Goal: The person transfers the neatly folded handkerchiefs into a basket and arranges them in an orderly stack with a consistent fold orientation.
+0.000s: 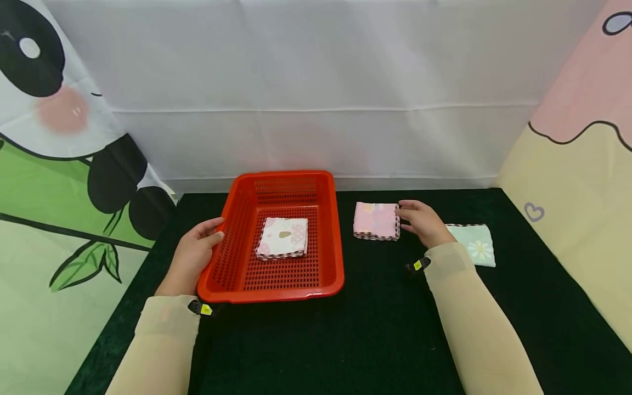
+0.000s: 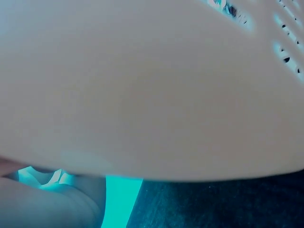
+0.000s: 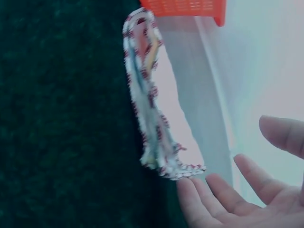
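Note:
A red plastic basket (image 1: 331, 230) stands on the dark mat with a folded white-and-pink cloth (image 1: 282, 237) lying in it. My left hand (image 1: 217, 229) rests against the basket's left rim, thumb and forefinger lying along it. The basket's wall (image 2: 152, 85) fills the left wrist view. To the basket's right lies a folded pink cloth (image 1: 375, 220). My right hand (image 1: 402, 216) touches its right edge with straight fingers. In the right wrist view the fingertips (image 3: 190, 187) meet the corner of the pink cloth (image 3: 147, 109), and the hand (image 3: 232, 164) holds nothing.
A pale green cloth with a daisy (image 1: 475, 244) lies flat to the right of my right wrist. The black mat (image 1: 375, 329) runs to the front edge. White sheeting hangs behind, and printed cartoon sheets stand at both sides.

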The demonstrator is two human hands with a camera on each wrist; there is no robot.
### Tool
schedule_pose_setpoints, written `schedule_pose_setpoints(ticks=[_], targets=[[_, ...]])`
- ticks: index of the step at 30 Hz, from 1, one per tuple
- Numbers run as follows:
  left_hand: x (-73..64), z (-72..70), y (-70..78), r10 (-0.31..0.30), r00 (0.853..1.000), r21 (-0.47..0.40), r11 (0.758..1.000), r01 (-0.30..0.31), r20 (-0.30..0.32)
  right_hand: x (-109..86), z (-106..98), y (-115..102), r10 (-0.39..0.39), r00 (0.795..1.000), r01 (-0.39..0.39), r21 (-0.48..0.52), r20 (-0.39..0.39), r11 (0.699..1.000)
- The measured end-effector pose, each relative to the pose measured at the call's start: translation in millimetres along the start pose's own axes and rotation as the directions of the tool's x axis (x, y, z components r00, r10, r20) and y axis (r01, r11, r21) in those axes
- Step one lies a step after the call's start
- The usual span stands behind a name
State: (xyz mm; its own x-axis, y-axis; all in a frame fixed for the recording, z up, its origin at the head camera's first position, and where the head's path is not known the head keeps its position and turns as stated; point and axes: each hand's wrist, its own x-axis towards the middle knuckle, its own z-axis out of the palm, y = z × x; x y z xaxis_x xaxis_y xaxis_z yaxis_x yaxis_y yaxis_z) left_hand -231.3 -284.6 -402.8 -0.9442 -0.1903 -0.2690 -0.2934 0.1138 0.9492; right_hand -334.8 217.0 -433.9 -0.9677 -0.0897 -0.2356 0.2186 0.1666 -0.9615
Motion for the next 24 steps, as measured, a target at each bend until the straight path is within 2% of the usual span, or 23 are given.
schedule_pose_setpoints(ticks=[8,17,21,24], targets=[[-1.4,0.7,-0.4,-0.020,1.000,-0.023,1.000,0.020,0.011,8.3,0,8,0.059,0.998,-0.059,0.030,-0.009,0.998],[-2.9,0.5,0.8,-0.021,1.000,-0.035,0.999,0.022,0.012,9.2,-2,-1,0.178,0.984,-0.177,0.096,-0.006,0.980],[-2.6,-0.3,0.1,-0.020,1.000,-0.048,0.999,0.021,0.015,10.0,-2,-3,0.206,0.979,-0.206,0.090,0.005,0.974],[-1.8,-0.7,-0.1,-0.018,1.000,-0.052,0.998,0.019,0.017,11.6,-1,-3,0.199,0.980,-0.200,0.075,0.020,0.977]])
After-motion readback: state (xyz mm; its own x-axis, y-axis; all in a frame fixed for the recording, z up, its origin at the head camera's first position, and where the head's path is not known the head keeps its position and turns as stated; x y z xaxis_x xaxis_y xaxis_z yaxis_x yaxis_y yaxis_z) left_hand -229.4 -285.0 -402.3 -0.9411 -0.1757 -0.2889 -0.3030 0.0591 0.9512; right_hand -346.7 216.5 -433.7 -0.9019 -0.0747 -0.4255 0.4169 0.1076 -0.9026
